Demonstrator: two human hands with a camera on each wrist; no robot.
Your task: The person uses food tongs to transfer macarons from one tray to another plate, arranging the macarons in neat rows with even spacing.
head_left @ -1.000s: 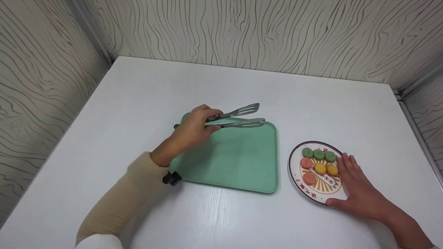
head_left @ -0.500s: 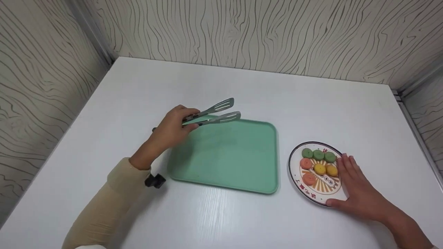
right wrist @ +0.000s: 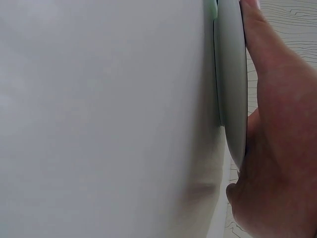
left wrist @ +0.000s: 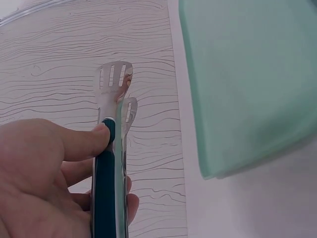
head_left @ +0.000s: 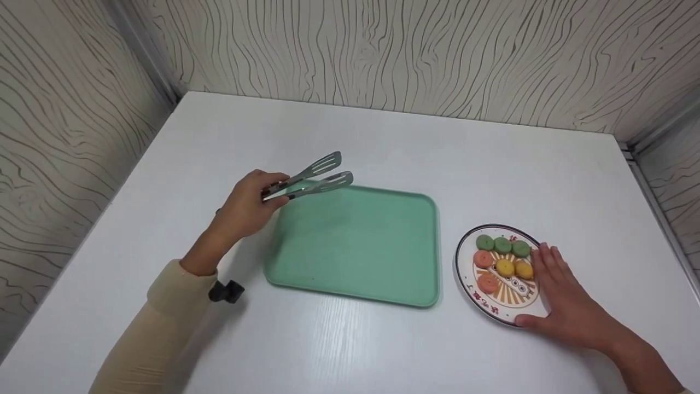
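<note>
My left hand (head_left: 246,205) grips slotted metal serving tongs (head_left: 328,183) over the left rear edge of a green tray (head_left: 355,246). The tongs' tips stand apart with nothing between them; the left wrist view shows my thumb pressed on the dark teal handle (left wrist: 104,183). At the right, my right hand (head_left: 571,312) rests on the rim of a white patterned plate (head_left: 466,268), fingers straight and thumb spread. On that plate lie three green rounds (head_left: 503,245), two orange rounds (head_left: 483,259) and two yellow rounds (head_left: 505,267), like small cakes.
Tray and plate sit side by side on a white table (head_left: 350,350), with a narrow gap between. Wood-grain patterned panels (head_left: 383,54) enclose the table's back and sides. A black clip (head_left: 226,291) sticks out at my left sleeve.
My left hand has carried the tongs leftward, from over the tray to its left rear edge. My right hand and the plate have stayed in place.
</note>
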